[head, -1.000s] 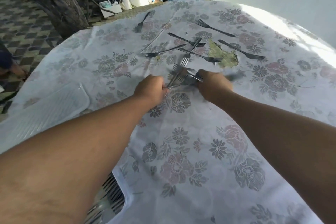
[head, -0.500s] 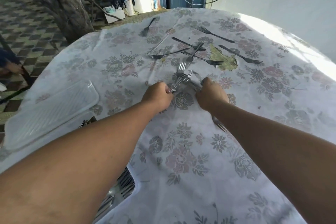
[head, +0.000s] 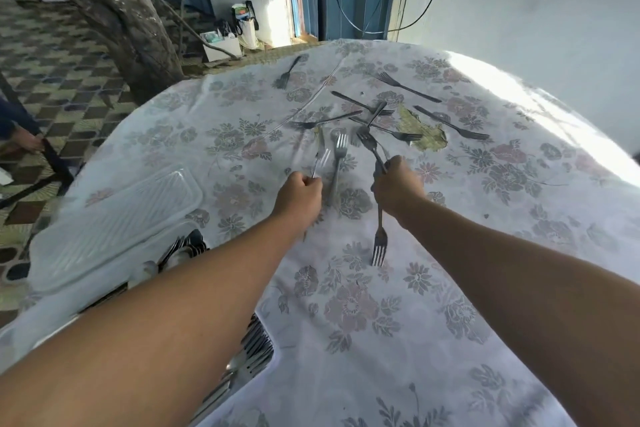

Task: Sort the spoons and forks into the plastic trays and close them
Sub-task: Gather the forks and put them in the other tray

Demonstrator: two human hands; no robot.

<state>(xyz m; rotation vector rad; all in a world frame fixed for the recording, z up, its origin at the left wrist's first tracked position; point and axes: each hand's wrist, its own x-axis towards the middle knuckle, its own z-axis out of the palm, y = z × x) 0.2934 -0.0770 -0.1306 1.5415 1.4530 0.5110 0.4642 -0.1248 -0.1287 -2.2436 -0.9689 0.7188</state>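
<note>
My left hand (head: pixel 300 197) grips a blurred fork (head: pixel 321 160) with its tines pointing away from me. My right hand (head: pixel 398 188) grips a dark fork (head: pixel 371 146) by the handle, tines up and away. Between the hands a fork (head: pixel 337 163) lies on the cloth. Another fork (head: pixel 379 242) lies under my right wrist with its tines toward me. Several more forks (head: pixel 450 122) are scattered at the far middle of the table. A tray of cutlery (head: pixel 251 350) shows under my left forearm. A second tray (head: pixel 180 250) with cutlery sits further left.
A clear plastic lid (head: pixel 114 225) lies at the table's left edge. The floral tablecloth (head: pixel 346 305) has a torn patch (head: pixel 420 130) by the far forks. A thick trunk-like post (head: pixel 128 17) and a person's feet (head: pixel 20 140) are on the tiled floor to the left.
My hands have drawn apart, each with a fork. One fork now lies between them and another shows under my right wrist. The camera has tilted up.
</note>
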